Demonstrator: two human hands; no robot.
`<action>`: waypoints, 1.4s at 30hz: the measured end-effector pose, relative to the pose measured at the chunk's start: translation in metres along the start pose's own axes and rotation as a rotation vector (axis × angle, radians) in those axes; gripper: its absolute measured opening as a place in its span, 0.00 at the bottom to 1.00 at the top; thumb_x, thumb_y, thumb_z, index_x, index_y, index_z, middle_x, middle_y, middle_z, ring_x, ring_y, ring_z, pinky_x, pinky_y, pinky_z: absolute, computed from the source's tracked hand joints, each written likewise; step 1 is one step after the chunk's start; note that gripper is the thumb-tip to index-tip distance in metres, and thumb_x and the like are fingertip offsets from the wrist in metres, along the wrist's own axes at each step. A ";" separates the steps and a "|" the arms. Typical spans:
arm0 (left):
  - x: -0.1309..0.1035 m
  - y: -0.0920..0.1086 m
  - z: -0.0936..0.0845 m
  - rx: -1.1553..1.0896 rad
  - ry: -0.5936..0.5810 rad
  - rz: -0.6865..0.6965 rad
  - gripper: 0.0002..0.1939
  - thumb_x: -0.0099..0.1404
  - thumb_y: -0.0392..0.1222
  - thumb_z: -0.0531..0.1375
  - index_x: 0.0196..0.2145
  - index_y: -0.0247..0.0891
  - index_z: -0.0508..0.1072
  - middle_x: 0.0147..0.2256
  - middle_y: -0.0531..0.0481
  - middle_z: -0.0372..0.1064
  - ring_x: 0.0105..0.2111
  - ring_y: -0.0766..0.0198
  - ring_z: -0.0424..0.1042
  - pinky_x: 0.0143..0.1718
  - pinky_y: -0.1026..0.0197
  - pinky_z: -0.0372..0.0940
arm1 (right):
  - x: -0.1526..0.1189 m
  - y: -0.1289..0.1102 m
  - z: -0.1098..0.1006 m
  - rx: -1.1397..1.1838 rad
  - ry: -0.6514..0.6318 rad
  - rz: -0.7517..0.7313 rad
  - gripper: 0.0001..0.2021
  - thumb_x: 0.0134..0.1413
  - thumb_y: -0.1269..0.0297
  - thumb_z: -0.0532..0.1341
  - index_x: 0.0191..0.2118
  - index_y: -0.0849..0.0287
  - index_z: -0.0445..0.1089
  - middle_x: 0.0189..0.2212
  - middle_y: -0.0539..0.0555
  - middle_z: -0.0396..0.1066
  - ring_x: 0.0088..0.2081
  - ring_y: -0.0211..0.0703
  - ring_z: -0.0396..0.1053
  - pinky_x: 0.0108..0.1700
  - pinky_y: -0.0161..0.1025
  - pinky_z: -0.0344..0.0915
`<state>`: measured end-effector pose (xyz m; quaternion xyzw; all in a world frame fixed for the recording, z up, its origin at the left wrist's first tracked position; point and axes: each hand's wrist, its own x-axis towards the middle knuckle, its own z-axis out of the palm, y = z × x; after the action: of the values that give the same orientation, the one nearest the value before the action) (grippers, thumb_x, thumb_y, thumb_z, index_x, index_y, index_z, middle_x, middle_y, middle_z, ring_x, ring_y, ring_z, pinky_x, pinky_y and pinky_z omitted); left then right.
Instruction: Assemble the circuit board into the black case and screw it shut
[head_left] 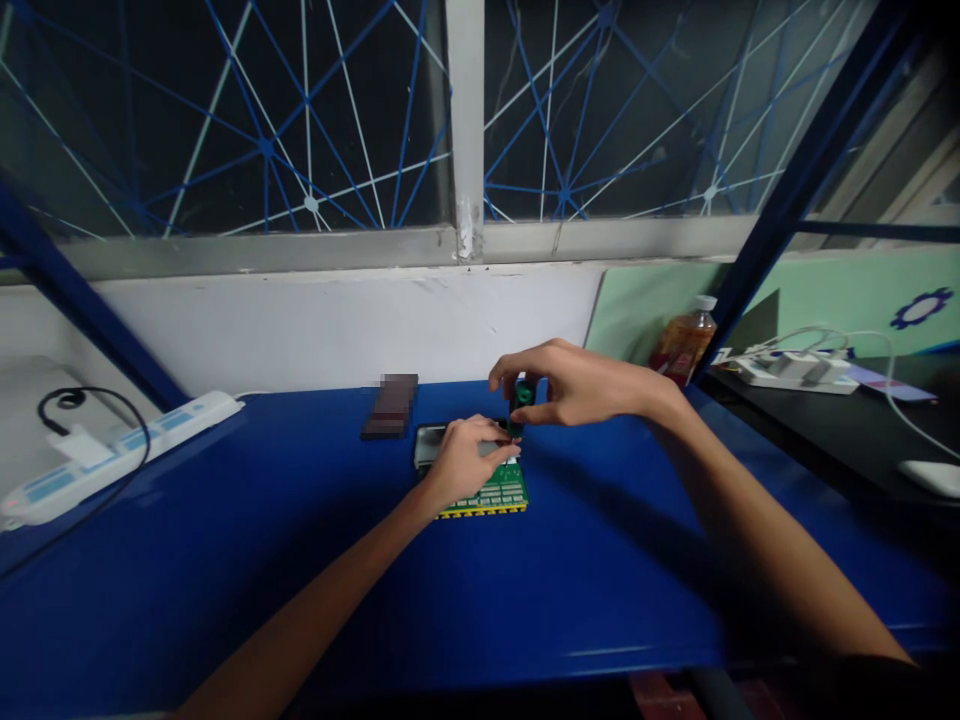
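Head view: right hand (574, 385), right of frame centre, is grasping a green-and-black screwdriver with a cylindrical handle (523, 396), thumb and fingers closing around it. Screwdriver is standing roughly upright, tip pointing down at the board's right side; exact tip contact is too small to tell. Left hand (466, 455), frame centre, is resting over a green rectangular circuit board with a yellow-edged front (491, 496), fingers reaching near the screwdriver tip; cannot tell whether they are gripping anything. Board is lying at frame centre on the blue, smooth-surfaced desk (337, 610). A grey, dark-framed rectangular panel (430, 441) is showing at its upper left, partly hidden by the left hand. A dark brown rectangular block (391, 406) is lying just beyond, up and left. A long white power strip with blue sockets (120, 455) is lying at left. A white-capped, clear plastic bottle (691, 335) is standing at right.
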<state>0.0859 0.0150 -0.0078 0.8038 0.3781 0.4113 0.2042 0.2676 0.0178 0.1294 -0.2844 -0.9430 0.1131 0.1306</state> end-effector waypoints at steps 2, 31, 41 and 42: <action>0.000 0.000 0.000 -0.010 0.000 -0.005 0.04 0.59 0.37 0.65 0.33 0.41 0.80 0.33 0.50 0.77 0.36 0.60 0.75 0.41 0.56 0.66 | 0.001 0.000 0.001 -0.013 0.003 -0.004 0.13 0.50 0.68 0.60 0.43 0.58 0.69 0.34 0.52 0.74 0.30 0.39 0.68 0.30 0.35 0.58; -0.003 -0.001 -0.002 0.037 -0.030 0.019 0.06 0.61 0.35 0.62 0.35 0.40 0.79 0.35 0.50 0.78 0.38 0.60 0.74 0.43 0.57 0.66 | 0.001 -0.001 0.001 -0.018 -0.001 0.011 0.13 0.51 0.69 0.60 0.45 0.59 0.70 0.36 0.54 0.74 0.32 0.40 0.69 0.30 0.35 0.59; -0.002 -0.001 -0.001 0.063 0.043 0.021 0.02 0.58 0.38 0.65 0.30 0.41 0.80 0.32 0.50 0.77 0.37 0.58 0.74 0.41 0.55 0.68 | 0.003 0.004 0.003 -0.136 0.053 0.068 0.14 0.55 0.54 0.61 0.39 0.60 0.73 0.26 0.53 0.72 0.27 0.39 0.66 0.29 0.37 0.54; -0.002 -0.001 -0.001 0.059 0.039 0.030 0.02 0.58 0.38 0.65 0.30 0.41 0.80 0.32 0.50 0.77 0.37 0.58 0.74 0.41 0.55 0.68 | 0.004 0.004 0.004 -0.144 0.052 0.075 0.15 0.55 0.53 0.60 0.39 0.60 0.73 0.25 0.53 0.72 0.27 0.39 0.66 0.29 0.37 0.53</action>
<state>0.0835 0.0140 -0.0090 0.8068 0.3821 0.4187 0.1666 0.2656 0.0226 0.1251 -0.3307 -0.9338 0.0424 0.1297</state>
